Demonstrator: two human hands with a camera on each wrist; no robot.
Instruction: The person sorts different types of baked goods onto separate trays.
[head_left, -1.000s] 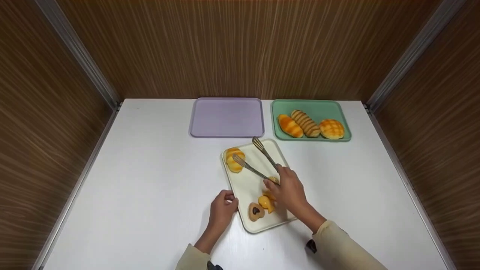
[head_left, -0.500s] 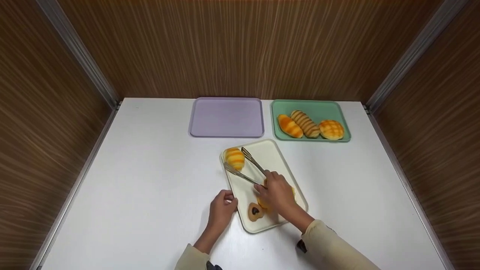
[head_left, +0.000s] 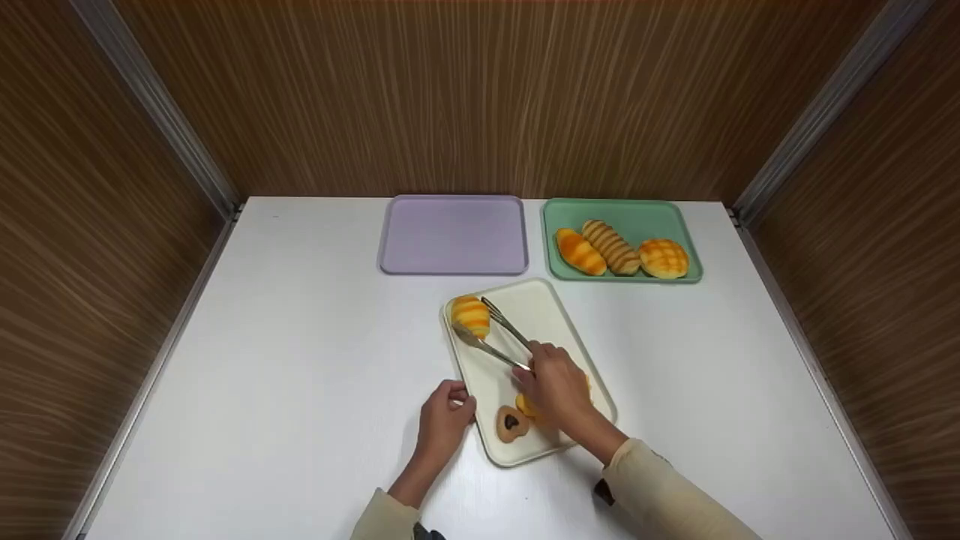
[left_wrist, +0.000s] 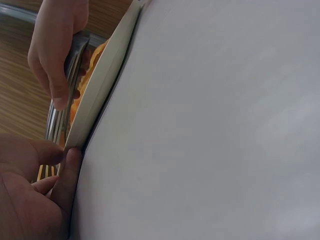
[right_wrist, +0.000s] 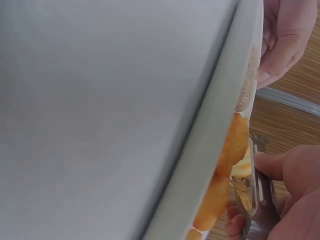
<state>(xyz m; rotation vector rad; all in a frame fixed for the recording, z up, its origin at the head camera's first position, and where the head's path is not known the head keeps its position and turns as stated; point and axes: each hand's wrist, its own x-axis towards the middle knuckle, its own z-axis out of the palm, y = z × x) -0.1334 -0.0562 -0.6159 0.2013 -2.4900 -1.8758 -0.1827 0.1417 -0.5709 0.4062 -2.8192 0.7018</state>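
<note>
A tilted cream tray (head_left: 540, 304) lies in front of me in the head view. My left hand (head_left: 441, 421) pinches its left rim between thumb and finger, as the left wrist view confirms. With my right hand (head_left: 559, 386) I hold metal tongs (head_left: 466, 334) over the tray. Their tips straddle a striped yellow bread roll (head_left: 469, 310) in the far left corner, one at each side. Nearer me lie a heart-shaped cookie (head_left: 512, 433) with a dark centre and golden pieces (right_wrist: 231, 142), partly hidden under the right hand.
Behind the cream tray, a bare purple tray (head_left: 454, 236) stands at the back. To its right is a green tray (head_left: 652, 214) with an oval bread (head_left: 580, 251), a striped long bread (head_left: 611, 246) and a round bread (head_left: 664, 259). Wood-grain walls (head_left: 480, 97) enclose the white table (head_left: 285, 360).
My right hand has moved left with the tongs, bringing the tips from above the tray to either side of the striped roll; they then came closer together. The left hand stays put.
</note>
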